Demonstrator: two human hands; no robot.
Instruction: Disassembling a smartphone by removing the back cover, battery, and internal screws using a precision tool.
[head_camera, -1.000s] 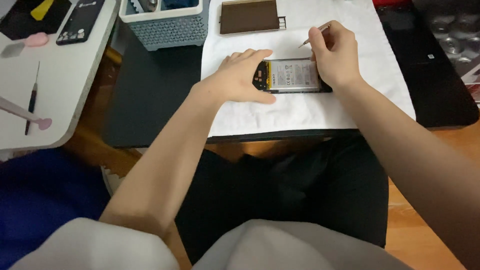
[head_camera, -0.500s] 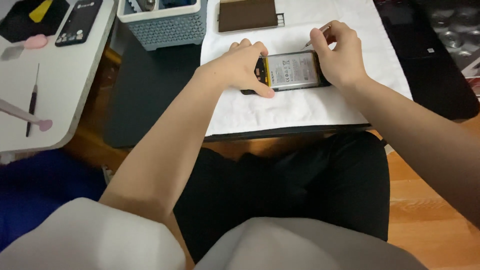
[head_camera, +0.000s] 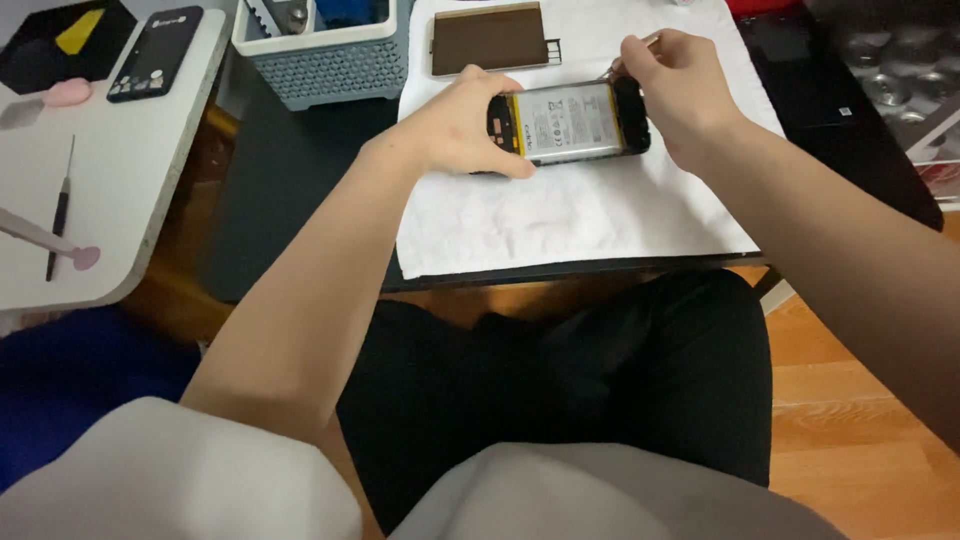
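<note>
While the left hand grips one opened phone — silver battery label showing — the right hand pinches one thin tool.

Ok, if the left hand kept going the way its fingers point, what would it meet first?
The left hand points right, along the opened phone it grips. Past the phone's far end, the first thing would likely be the right hand, holding that end with a thin tool; depth is unclear.
</note>
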